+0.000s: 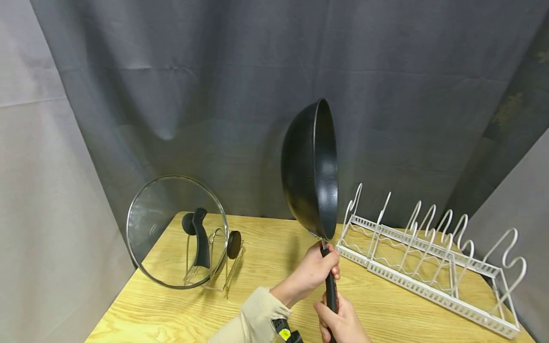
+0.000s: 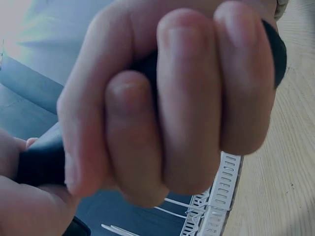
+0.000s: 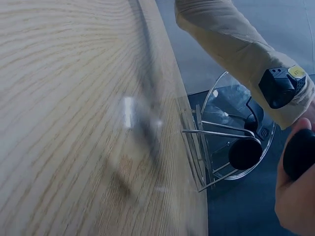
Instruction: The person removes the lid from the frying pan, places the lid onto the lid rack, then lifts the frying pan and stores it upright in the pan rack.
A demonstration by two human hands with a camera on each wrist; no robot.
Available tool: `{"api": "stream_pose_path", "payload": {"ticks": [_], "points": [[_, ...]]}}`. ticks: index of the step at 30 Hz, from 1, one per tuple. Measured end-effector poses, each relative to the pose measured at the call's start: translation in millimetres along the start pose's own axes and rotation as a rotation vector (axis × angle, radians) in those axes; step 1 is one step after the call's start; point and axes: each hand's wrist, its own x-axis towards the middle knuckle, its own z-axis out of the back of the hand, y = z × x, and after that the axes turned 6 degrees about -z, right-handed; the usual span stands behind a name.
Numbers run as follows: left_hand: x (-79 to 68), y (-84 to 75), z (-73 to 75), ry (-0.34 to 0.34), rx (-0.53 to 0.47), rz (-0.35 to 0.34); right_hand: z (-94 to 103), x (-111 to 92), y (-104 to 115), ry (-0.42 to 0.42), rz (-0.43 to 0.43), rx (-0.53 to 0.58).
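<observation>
On the left of the frame, a glass lid (image 1: 165,245) leans upright in a wire stand (image 3: 221,133) on the wooden table (image 1: 141,309). Centre now: a black wok (image 1: 304,166) is up in the air, bowl on edge, mouth facing right! The left hand (image 1: 310,271) curls tightly round its handle (image 1: 331,290), the right hand (image 1: 343,320) grips lower, bottom centre. Far right, a white rack (image 1: 433,295) stands.
</observation>
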Motion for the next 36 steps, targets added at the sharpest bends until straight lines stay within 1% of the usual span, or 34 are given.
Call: {"api": "stream_pose_path", "payload": {"ticks": [7,10,13,16,21,24,26,32,36], "points": [[4.1,-5.2,-6.5,0.008,0.095,-0.007,5.9,-1.6,1.1,0.018,0.008,0.026],[5.7,-6.3,-9.5,0.012,0.104,0.002,7.2,-2.8,1.7,0.021,0.013,0.041],[6.8,-7.2,-12.5,0.026,0.103,0.016,6.7,-4.4,2.0,0.005,0.008,0.075],[8.8,-7.8,-15.1,0.046,0.098,0.027,5.0,-5.4,2.0,-0.029,-0.003,0.122],[12.1,-7.7,-18.2,0.076,0.122,0.044,2.1,-6.2,-0.5,-0.068,0.005,0.192],[13.4,-6.4,-19.6,0.099,0.138,0.055,1.4,-8.3,-3.2,-0.070,0.027,0.226],[14.7,-5.8,-20.2,0.125,0.135,0.059,1.1,-9.6,-4.5,-0.071,0.058,0.241],[20.0,-5.9,-20.6,0.215,0.168,0.026,2.3,-10.7,-5.2,-0.062,0.160,0.308],[22.8,-5.5,-22.2,0.256,0.178,0.020,4.1,-12.4,-4.6,-0.025,0.207,0.357]]}}
